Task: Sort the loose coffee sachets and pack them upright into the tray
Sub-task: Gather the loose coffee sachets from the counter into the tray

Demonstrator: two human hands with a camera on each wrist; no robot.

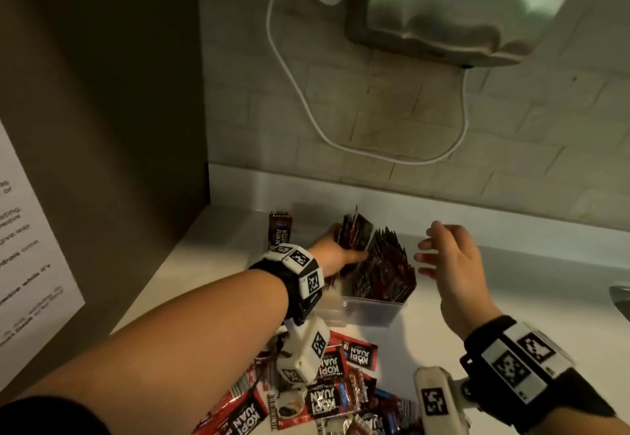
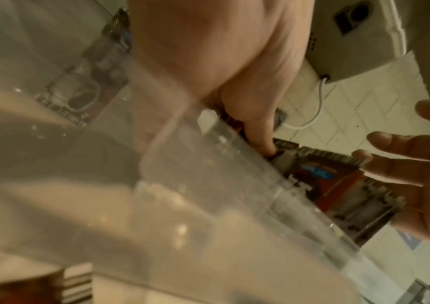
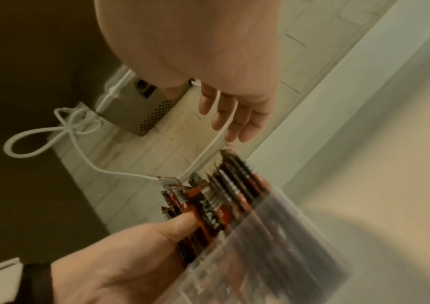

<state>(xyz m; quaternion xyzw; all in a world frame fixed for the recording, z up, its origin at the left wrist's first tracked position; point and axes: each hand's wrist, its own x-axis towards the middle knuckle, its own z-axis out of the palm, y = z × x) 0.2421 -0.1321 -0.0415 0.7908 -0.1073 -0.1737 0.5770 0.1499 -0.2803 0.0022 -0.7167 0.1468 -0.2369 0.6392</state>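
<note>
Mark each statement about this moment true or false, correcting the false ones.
1. The left hand holds a bunch of sachets at the tray. True.
2. The right hand pinches a single sachet. False: it is open and holds nothing.
3. Sachets already stand upright in the tray. True.
4. The counter has no loose sachets left. False: a pile lies near the person.
5. A white cable hangs on the wall. True.
</note>
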